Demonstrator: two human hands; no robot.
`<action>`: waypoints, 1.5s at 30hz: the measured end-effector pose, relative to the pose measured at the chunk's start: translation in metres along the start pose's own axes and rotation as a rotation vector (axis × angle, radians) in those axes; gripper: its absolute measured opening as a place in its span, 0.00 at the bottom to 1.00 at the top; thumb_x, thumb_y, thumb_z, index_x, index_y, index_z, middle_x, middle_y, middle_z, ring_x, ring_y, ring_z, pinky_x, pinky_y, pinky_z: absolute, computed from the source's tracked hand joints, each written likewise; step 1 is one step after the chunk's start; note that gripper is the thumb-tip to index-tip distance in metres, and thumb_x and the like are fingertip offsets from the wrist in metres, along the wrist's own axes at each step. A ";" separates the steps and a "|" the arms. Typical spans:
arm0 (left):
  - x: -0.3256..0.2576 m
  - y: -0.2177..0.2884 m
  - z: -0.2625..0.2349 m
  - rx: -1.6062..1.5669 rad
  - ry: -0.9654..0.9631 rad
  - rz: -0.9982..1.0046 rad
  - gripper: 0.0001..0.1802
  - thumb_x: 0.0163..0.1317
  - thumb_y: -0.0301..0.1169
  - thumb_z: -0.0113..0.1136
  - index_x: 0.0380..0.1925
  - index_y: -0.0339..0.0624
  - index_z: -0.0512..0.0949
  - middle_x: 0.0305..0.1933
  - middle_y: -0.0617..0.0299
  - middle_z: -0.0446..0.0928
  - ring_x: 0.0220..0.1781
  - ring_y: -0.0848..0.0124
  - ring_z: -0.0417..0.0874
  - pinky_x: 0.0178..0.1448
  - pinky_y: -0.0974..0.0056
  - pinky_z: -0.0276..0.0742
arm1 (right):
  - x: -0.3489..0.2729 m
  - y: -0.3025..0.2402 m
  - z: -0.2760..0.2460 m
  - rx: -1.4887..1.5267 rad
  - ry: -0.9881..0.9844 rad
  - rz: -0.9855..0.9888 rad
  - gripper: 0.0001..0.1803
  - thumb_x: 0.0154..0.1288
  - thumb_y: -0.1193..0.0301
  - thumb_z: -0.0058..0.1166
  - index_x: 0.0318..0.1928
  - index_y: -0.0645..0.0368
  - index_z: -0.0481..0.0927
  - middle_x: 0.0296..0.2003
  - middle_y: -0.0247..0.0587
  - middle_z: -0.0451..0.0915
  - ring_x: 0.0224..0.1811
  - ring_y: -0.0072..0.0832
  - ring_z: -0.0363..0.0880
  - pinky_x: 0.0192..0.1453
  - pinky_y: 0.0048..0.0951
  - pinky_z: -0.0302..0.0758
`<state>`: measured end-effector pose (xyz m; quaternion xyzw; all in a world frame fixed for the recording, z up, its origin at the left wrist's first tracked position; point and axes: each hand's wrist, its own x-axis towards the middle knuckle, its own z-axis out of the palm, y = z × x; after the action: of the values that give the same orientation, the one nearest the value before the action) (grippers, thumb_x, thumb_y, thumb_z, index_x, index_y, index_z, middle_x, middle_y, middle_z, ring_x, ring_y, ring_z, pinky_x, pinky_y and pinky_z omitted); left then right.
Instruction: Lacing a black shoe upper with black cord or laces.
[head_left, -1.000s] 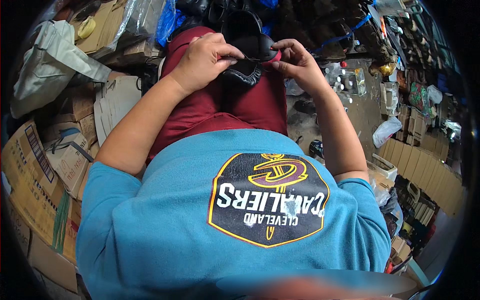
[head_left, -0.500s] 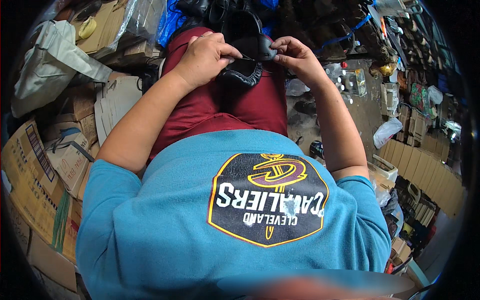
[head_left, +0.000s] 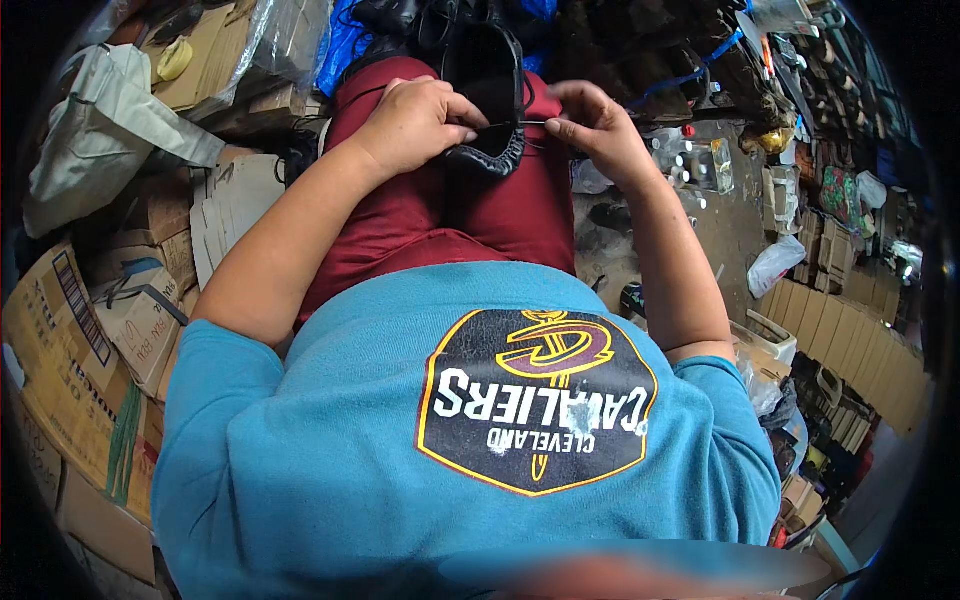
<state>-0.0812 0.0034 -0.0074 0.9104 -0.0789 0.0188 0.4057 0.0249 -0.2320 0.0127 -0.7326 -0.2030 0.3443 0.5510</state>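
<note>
Both hands are up near the top centre of the frame, working on a black shoe upper (head_left: 487, 95) that sits on the person's lap. Left hand (head_left: 415, 125) is curled over the near edge of it, fingers bent and pinched down on the puckered, gathered rim, which looks like soft dark leather with a wrinkly stitched seam. Right hand (head_left: 598, 128) is just to the right of the shoe, thumb and fingertips pinched together on a thin thread (head_left: 515, 123) that runs taut and straight across to the left hand. So both are closed in a pinch: one on the leather, one on the thread.

The shoe piece itself is a rounded oval shell, matte black, open side facing up, resting on dark red shorts (head_left: 470, 210) with a smooth woven look. Below that, a fuzzy teal t-shirt (head_left: 330, 460) fills the lower half of the frame, with a flat printed shield-shaped patch on it.

Left side of the frame is stacked corrugated cardboard boxes (head_left: 70, 340), brown and a bit battered, with a pale grey-green cloth bag (head_left: 100, 140) slumped on top at the upper left. Upper right there's a gritty concrete floor (head_left: 725, 235) with small clear bottles (head_left: 690, 160) and a crumpled white plastic bag (head_left: 775, 262).
</note>
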 end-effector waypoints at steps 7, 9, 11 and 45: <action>0.005 0.006 0.001 -0.258 -0.119 -0.306 0.10 0.50 0.25 0.65 0.35 0.43 0.85 0.29 0.61 0.84 0.31 0.75 0.83 0.41 0.70 0.77 | 0.002 0.003 -0.003 -0.156 -0.116 0.022 0.11 0.62 0.75 0.57 0.46 0.56 0.83 0.38 0.27 0.80 0.43 0.16 0.76 0.49 0.20 0.73; 0.009 0.002 0.004 -0.249 -0.120 -0.295 0.10 0.51 0.25 0.64 0.35 0.42 0.85 0.29 0.62 0.84 0.29 0.77 0.82 0.40 0.71 0.76 | 0.007 0.007 -0.007 -0.149 -0.152 0.031 0.12 0.62 0.76 0.57 0.47 0.56 0.83 0.39 0.27 0.79 0.43 0.16 0.76 0.49 0.20 0.73; 0.012 0.001 0.006 -0.241 -0.119 -0.284 0.09 0.51 0.25 0.64 0.34 0.41 0.85 0.28 0.63 0.84 0.28 0.78 0.81 0.39 0.72 0.76 | 0.012 0.012 -0.012 -0.143 -0.190 0.039 0.14 0.62 0.76 0.57 0.48 0.55 0.82 0.39 0.27 0.79 0.44 0.16 0.76 0.50 0.19 0.73; 0.011 0.011 0.012 -0.078 0.072 -0.113 0.10 0.51 0.31 0.62 0.30 0.36 0.80 0.28 0.61 0.82 0.33 0.72 0.81 0.45 0.67 0.74 | 0.016 -0.006 -0.008 -0.354 -0.200 0.007 0.14 0.60 0.80 0.55 0.45 0.55 0.84 0.39 0.32 0.77 0.45 0.21 0.76 0.54 0.24 0.72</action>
<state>-0.0726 -0.0141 -0.0062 0.8957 -0.0132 0.0256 0.4436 0.0418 -0.2249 0.0157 -0.7811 -0.3113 0.3761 0.3893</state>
